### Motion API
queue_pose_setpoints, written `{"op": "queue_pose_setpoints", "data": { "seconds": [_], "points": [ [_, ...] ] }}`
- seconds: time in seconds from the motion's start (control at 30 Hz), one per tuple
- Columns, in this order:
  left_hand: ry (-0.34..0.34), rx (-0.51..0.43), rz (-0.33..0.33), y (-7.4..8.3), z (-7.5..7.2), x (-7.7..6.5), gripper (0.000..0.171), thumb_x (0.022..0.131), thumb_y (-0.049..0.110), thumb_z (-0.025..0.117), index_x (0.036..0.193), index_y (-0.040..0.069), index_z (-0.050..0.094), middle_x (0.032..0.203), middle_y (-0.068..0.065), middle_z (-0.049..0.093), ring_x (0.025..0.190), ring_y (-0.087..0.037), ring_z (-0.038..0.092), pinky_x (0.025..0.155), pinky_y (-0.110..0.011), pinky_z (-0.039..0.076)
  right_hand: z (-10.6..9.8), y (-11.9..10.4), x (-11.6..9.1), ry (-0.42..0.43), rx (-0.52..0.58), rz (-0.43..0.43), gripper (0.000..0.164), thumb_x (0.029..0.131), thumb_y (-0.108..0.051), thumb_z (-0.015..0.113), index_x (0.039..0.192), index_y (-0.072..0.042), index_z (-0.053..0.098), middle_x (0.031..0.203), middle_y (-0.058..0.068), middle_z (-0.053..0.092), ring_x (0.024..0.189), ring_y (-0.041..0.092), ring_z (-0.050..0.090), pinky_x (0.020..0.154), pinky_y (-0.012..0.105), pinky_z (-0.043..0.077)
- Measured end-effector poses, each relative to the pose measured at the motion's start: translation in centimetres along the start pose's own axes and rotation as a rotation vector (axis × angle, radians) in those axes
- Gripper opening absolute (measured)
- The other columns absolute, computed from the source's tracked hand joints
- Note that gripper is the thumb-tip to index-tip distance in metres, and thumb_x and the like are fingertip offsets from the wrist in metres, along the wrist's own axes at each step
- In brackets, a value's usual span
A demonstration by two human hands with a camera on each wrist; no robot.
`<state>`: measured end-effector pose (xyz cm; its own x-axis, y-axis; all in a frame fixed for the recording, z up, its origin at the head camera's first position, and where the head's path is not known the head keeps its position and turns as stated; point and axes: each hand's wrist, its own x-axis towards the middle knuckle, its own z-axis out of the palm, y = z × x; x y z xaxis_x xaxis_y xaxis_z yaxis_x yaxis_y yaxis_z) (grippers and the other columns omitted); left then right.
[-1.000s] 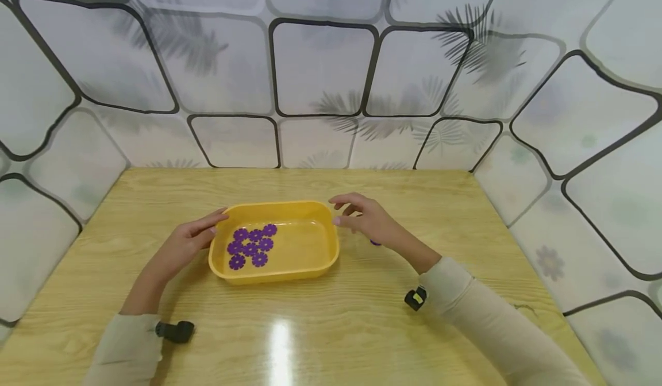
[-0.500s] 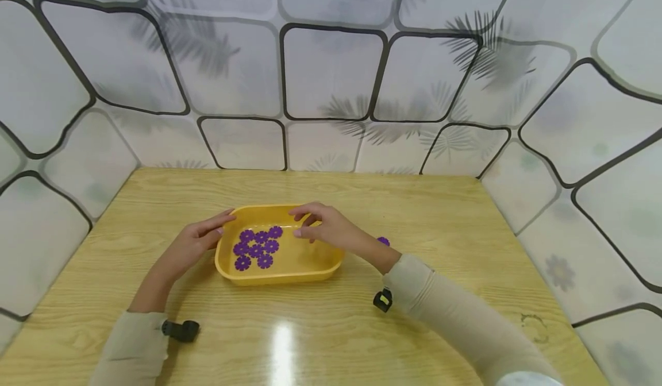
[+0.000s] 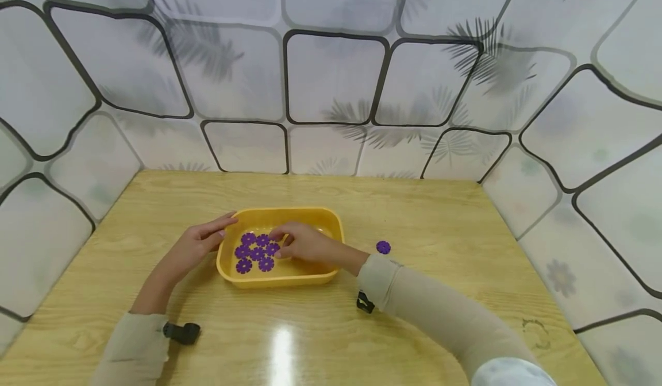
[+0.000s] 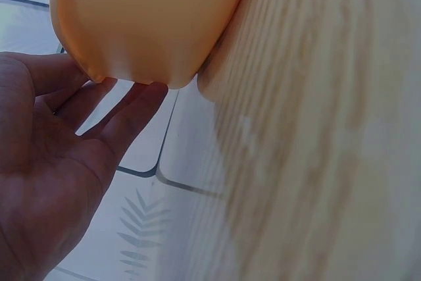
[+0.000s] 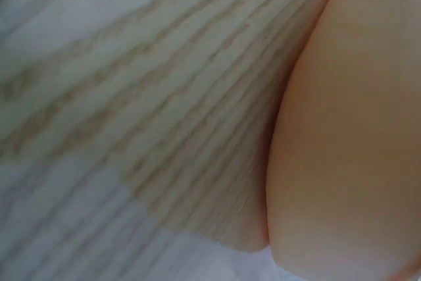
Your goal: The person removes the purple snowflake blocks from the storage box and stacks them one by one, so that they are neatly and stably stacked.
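A yellow plastic tray (image 3: 310, 273) sits on the table, with several purple notched discs (image 3: 244, 266) in its left half. My left hand (image 3: 192, 247) holds the tray's left end, fingertips over the rim and thumb against the outer wall. Seen from the left wrist, fingers (image 4: 131, 120) meet the end of the tray wall (image 4: 145, 24). My right hand (image 3: 302, 243) reaches inside the tray, thumb and forefinger apart over the rightmost discs. Only the tray's outside (image 5: 348, 136) and the table show in the right wrist view; the right hand is hidden there.
One more purple disc (image 3: 383, 247) lies on the wooden table (image 3: 331, 328) to the right of the tray. A patterned backdrop (image 3: 331, 76) rises behind the table and on both sides. Each sleeve cuff has a black wrist camera (image 3: 182, 333) strapped near it.
My right hand has moved left, from outside the tray's right end to over the discs, uncovering the lone disc on the table. My left hand keeps its hold on the tray.
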<state>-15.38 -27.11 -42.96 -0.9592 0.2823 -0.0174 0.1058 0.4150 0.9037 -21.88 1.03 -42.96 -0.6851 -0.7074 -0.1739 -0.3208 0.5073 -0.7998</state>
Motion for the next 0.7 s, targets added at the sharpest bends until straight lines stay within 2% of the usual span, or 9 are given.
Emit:
{"op": "queue_pose_setpoints", "data": {
  "seconds": [0.17, 0.43, 0.7],
  "points": [
    [0.002, 0.005, 0.008, -0.1, 0.1, 0.0, 0.043, 0.111, 0.018, 0.038, 0.15, 0.004, 0.048, 0.166, -0.013, 0.025, 0.151, -0.042, 0.023, 0.109, -0.047, 0.041, 0.5, -0.1, 0.4, -0.004, -0.042, 0.024, 0.041, 0.094, -0.015, 0.072, 0.134, -0.014, 0.064, 0.12, -0.001, 0.063, 0.102, 0.009, 0.06, 0.086, 0.021, 0.053],
    [0.01, 0.007, 0.003, 0.0, 0.0, -0.1, 0.042, 0.111, 0.017, 0.038, 0.15, 0.004, 0.048, 0.166, -0.013, 0.026, 0.152, -0.041, 0.022, 0.11, -0.047, 0.04, 0.9, 0.1, 1.0, -0.005, -0.068, 0.047, 0.039, 0.094, -0.014, 0.072, 0.133, -0.016, 0.066, 0.12, -0.002, 0.064, 0.1, 0.008, 0.059, 0.087, 0.021, 0.052],
    [0.011, 0.002, 0.002, 0.0, 0.1, 0.0, 0.042, 0.111, 0.015, 0.038, 0.15, 0.004, 0.048, 0.166, -0.012, 0.026, 0.151, -0.041, 0.023, 0.109, -0.046, 0.041, 1.3, -0.1, 1.6, -0.022, -0.231, 0.006, 0.036, 0.093, -0.015, 0.073, 0.129, -0.014, 0.068, 0.115, -0.001, 0.062, 0.095, 0.006, 0.056, 0.085, 0.016, 0.049]
  ]
}}
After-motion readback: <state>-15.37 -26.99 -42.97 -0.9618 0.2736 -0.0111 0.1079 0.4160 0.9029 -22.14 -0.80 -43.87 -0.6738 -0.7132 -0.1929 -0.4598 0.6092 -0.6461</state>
